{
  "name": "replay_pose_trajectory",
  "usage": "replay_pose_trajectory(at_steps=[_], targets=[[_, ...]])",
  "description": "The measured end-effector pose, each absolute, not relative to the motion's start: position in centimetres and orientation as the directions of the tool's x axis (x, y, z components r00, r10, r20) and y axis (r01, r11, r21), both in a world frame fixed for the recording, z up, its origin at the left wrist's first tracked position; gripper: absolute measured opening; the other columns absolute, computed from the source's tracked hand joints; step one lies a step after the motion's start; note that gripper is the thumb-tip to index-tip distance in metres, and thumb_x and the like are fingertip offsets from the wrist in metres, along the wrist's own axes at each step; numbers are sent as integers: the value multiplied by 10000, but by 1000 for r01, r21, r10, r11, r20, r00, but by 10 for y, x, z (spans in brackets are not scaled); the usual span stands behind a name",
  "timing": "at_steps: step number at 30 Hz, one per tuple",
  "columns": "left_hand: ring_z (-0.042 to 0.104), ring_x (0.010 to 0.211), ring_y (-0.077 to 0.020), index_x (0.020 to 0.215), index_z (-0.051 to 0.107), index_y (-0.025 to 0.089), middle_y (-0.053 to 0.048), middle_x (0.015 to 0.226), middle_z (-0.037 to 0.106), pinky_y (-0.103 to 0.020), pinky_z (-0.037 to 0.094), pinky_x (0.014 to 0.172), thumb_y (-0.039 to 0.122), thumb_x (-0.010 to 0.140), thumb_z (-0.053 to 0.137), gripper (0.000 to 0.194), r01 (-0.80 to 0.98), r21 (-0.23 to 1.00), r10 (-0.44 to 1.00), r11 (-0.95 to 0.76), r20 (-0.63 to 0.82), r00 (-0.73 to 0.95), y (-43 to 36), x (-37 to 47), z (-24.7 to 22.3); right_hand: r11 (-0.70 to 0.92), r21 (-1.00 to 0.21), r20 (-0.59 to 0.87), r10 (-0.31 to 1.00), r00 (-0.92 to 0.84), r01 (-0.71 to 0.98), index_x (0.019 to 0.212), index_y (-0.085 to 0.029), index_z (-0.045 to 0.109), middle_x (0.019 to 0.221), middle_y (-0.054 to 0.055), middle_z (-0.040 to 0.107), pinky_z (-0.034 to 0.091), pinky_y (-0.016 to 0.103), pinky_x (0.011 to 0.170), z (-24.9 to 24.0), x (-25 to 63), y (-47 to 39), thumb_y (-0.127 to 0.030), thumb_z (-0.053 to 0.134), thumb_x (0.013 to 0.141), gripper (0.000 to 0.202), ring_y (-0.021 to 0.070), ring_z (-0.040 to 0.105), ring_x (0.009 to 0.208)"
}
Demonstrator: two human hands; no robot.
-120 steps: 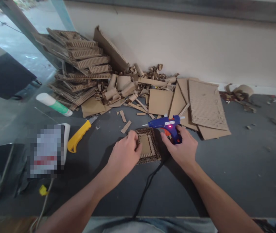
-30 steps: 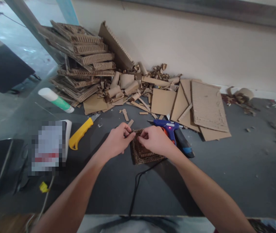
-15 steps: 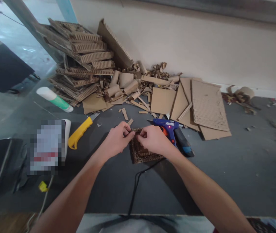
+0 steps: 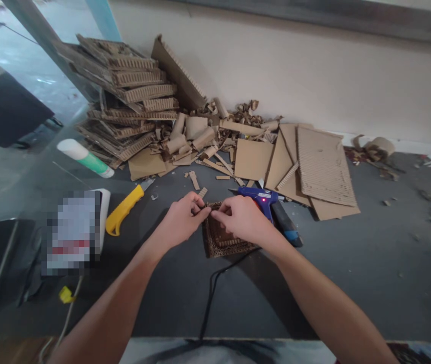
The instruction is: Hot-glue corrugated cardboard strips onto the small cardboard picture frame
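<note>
A small square piece built of corrugated cardboard strips (image 4: pixel 212 246), with a raised inner square, lies on the dark table in front of me. At its far left corner my left hand (image 4: pixel 184 217) is closed in a pinch. My right hand (image 4: pixel 240 215) reaches over the piece, thumb and finger pinched close to the left fingertips. Whatever is between the fingertips is too small to make out. Just behind my right hand a blue hot glue gun (image 4: pixel 260 194) lies with its red light on, partly hidden. A black and blue tool handle (image 4: pixel 288 227) lies beside it.
A yellow box cutter (image 4: pixel 124 210) with its blade out lies left. Stacked cardboard trays (image 4: pixel 139 78), loose scraps (image 4: pixel 196 129) and flat sheets (image 4: pixel 325 164) line the back. A white and green tube (image 4: pixel 86 157) lies near the stack. A black cord (image 4: pixel 211 288) runs toward me.
My right fingertips have shifted slightly left, closer to my left fingertips. My left hand stays at the corner. The rest of the table looks the same.
</note>
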State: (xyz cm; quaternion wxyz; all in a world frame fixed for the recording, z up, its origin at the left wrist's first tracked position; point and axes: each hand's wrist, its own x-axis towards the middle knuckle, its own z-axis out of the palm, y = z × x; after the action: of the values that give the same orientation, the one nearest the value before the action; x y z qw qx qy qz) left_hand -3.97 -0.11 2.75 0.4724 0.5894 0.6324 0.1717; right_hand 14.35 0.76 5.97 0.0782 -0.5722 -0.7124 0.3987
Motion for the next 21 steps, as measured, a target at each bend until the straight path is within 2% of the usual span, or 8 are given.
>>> replay_pose_trajectory(at_steps=[3,5,7,10,15,21], targets=[[473,375,-78,916,511,231,43,715,615,-205,333,348,476,873,581,259,621,755,919,212,-370,136,-1,-40,28,145,-645,-320,840,-438,750,799,-191,695,732,29,711,392,234,597,70,155,9,-297,640,897,155,137,637,653],[470,387,-77,915,520,229,38,716,629,-207,329,371,471,874,573,251,640,745,928,187,-348,134,-1,-40,29,302,-588,-286,791,-542,750,859,-203,698,813,25,720,389,236,631,75,161,9,-208,652,873,48,144,646,729],[476,401,-82,905,525,225,29,721,647,-213,333,391,458,868,573,241,653,739,931,166,-335,142,-1,-40,29,468,-518,-239,724,-647,716,918,-212,690,892,26,714,385,245,662,77,163,8,-138,648,856,105,152,646,794],[489,418,-91,888,527,225,24,718,663,-222,347,414,447,861,571,227,665,732,935,149,-323,147,0,-40,28,623,-417,-219,637,-739,661,984,-202,675,986,42,692,378,262,663,77,160,6,-148,667,855,140,182,650,883],[507,439,-102,894,528,231,36,689,649,-226,358,433,469,870,553,240,656,743,942,132,-300,151,-1,-41,27,682,-274,-257,627,-735,678,1035,-172,665,1089,71,664,387,286,629,75,153,3,-246,723,861,197,213,664,907],[547,500,-125,886,526,225,21,689,660,-233,378,483,432,867,568,212,647,756,951,102,-264,159,0,-39,27,713,-198,-224,635,-739,673,1089,-137,669,1035,91,688,434,306,645,73,151,-2,-294,720,880,267,251,680,934]])
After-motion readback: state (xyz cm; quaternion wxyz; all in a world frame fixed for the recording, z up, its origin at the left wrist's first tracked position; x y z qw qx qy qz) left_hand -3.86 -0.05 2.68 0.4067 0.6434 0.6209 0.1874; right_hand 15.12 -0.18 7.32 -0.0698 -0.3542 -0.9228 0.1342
